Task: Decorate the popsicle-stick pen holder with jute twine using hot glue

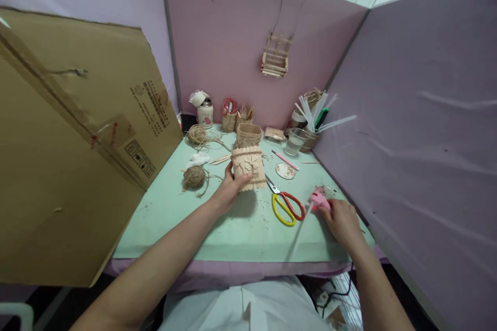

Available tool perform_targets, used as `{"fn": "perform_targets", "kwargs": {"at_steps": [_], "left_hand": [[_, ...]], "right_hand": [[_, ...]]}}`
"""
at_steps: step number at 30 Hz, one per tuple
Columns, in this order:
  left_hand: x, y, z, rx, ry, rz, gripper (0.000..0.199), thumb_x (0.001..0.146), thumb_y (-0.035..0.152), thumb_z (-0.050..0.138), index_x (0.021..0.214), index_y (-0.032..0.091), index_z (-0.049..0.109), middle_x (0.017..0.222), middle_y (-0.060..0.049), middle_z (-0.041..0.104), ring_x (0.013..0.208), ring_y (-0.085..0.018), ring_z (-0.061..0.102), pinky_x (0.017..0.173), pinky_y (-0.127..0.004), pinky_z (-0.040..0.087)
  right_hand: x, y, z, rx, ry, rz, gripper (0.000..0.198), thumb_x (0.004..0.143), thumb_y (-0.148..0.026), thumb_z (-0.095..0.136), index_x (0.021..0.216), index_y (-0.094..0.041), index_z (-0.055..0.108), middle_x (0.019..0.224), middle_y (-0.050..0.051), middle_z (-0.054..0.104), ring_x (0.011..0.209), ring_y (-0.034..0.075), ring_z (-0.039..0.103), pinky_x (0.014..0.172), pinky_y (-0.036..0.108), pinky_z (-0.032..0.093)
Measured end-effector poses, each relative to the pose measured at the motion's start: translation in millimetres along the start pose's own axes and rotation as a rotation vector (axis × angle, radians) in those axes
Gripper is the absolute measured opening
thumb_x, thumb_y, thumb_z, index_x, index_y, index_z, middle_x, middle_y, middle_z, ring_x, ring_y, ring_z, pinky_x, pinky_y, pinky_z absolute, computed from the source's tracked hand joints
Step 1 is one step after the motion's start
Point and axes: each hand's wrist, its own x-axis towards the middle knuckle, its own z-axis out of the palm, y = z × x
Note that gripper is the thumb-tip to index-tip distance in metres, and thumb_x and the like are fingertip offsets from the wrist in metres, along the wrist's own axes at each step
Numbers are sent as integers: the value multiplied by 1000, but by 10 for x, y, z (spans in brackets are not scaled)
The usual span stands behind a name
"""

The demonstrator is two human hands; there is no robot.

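In my left hand (230,187) is a small holder of pale wooden sticks (248,163), bound with twine and decorated with wooden cut-outs on its front. The thumb presses on its front lower edge, and the other fingers are hidden behind it. At the right of the table, my right hand (344,220) is closed on a pink glue gun (319,200). A long translucent glue stick (301,232) sticks out of the gun towards the front edge. Scissors (286,206) with one red and one yellow handle lie open between the two hands.
Twine balls (194,177) lie at the left, beside a large cardboard sheet (77,155). Along the back stand a woven basket (248,134), a jar (205,114), a plastic cup (295,142) and glue sticks (310,114). A small stick swing (275,62) hangs on the wall.
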Motion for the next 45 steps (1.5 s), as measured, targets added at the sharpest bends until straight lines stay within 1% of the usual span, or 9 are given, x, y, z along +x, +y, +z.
{"fn": "perform_targets", "kwargs": {"at_steps": [3,5,8,11,14,18,26,30,45], "left_hand": [[-12,2,11,-9,-23,-2,93,66,26,81,143,27,29,136,-12,54,115,-25,61,105,-43,45],[-6,-15,7,-3,-28,-11,93,66,26,81,144,27,29,137,-12,54,116,-25,61,106,-44,44],[5,-49,-6,20,-35,3,96,66,26,81,145,27,27,137,-13,53,118,-26,60,107,-45,43],[9,-76,-24,56,-58,50,99,66,27,82,146,27,25,137,-13,53,119,-26,59,106,-47,43],[17,-91,-47,82,-85,81,102,66,30,83,147,29,21,138,-13,52,119,-27,58,104,-48,45],[22,-84,-60,107,-94,87,106,65,31,84,148,30,18,139,-14,51,119,-27,58,104,-47,45],[-21,-35,-26,119,-109,73,107,66,29,83,149,27,15,146,-16,44,125,-27,55,106,-45,43],[-21,-38,-24,124,-104,81,110,65,30,84,149,24,13,143,-17,48,126,-28,54,108,-44,42],[-33,-19,-17,213,-29,202,119,62,30,84,151,25,6,146,-18,43,126,-30,54,102,-41,47]], "right_hand": [[1,-12,-70,-38,-125,79,35,84,-42,59,102,-12,67,102,20,66,91,36,58,74,44,43],[51,-199,-282,27,-42,48,37,84,-39,61,111,-15,66,113,19,64,99,37,57,77,45,44],[190,-709,-686,297,219,-206,28,92,-34,54,112,-19,65,111,13,64,102,29,57,87,42,43],[331,-1288,-937,441,275,-468,17,94,-30,55,104,-23,67,103,8,67,101,24,58,88,39,41],[415,-1662,-947,425,250,-565,14,94,-25,56,101,-24,68,99,6,68,98,24,57,87,40,38],[443,-1773,-832,415,239,-586,12,94,-24,57,95,-24,68,94,5,69,94,22,56,84,39,35],[424,-1779,-756,454,212,-571,8,94,-22,57,89,-22,64,92,4,66,93,22,53,84,38,35],[417,-1808,-730,496,161,-522,9,93,-21,56,86,-20,61,90,5,63,90,22,51,81,36,36],[422,-1916,-777,657,-157,-134,19,87,-29,52,70,-21,57,76,3,60,78,19,51,71,32,34]]}}
